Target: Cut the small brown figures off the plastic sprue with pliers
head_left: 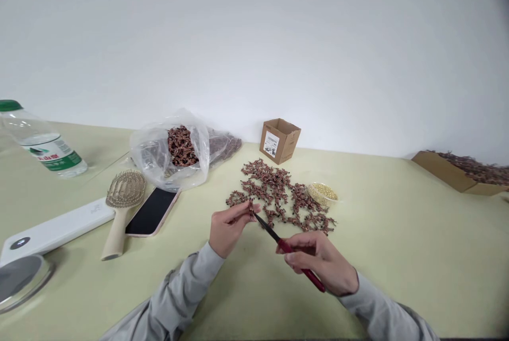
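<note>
My left hand (229, 227) pinches a small copper-brown piece (251, 207) between thumb and fingertips, above the near left side of a loose heap. My right hand (318, 259) is wrapped round a red-handled tool (270, 230) with a slim, pointed black nose. The tip meets or nearly meets the pinched piece; whether it grips it is too small to tell. Many similar brown pieces (274, 184) with thin dark ends lie spread on the table just beyond both hands. At their right edge sits a shallow clear dish (326, 200) of tiny gold-coloured bits.
Behind the heap stands an open cardboard box (280, 141). Farther left are a plastic bag (199, 158) of brown pieces, a phone (153, 212), a hairbrush (119, 219), a white device (59, 229), a round mirror-like disc (19, 280) and a water bottle (51, 152). A filled cardboard tray (445, 174) lies far right.
</note>
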A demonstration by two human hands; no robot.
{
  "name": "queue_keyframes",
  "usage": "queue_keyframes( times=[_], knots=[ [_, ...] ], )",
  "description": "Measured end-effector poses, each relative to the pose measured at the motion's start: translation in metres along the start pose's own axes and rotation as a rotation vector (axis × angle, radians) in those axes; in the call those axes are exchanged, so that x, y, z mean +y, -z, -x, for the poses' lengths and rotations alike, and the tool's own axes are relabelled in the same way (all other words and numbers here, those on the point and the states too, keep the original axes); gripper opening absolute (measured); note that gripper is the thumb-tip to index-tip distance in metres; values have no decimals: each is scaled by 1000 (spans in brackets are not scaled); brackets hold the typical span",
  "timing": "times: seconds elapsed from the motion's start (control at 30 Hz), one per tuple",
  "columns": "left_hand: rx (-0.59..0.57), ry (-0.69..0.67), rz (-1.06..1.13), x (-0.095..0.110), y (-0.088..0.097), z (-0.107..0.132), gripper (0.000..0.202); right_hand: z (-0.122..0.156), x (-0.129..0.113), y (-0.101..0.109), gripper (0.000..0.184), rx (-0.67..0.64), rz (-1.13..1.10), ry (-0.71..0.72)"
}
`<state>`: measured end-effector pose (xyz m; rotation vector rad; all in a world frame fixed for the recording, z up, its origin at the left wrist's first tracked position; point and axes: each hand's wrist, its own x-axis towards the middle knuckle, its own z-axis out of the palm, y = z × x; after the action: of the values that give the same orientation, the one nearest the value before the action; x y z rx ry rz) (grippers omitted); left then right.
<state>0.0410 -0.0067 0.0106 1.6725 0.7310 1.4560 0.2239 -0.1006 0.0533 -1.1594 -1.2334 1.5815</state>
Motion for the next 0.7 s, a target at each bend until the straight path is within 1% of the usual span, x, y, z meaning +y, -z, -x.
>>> queue_keyframes(
  times=[0.13,0.2,0.27,0.43,0.53,0.6,0.7],
  knots=[
    [-28,-144,-136,-2,10,-1,26,-1,-2,2,25,-53,-146,-76],
    [-77,-217,-185,-2,14,-2,27,-2,-3,5,23,-83,-209,-124],
    [-134,-280,-217,-1,15,-3,31,-3,-3,7,22,-101,-259,-143],
    [-199,-401,-292,4,11,-11,37,-7,2,9,20,-68,-336,-83],
    [-277,-502,-347,5,11,-16,42,-10,5,7,21,-36,-331,-37],
    [-340,-500,-366,4,12,-18,45,-11,6,5,22,-10,-315,-12],
    [-377,-408,-363,4,11,-17,44,-12,6,4,23,27,-275,6]
  ],
)
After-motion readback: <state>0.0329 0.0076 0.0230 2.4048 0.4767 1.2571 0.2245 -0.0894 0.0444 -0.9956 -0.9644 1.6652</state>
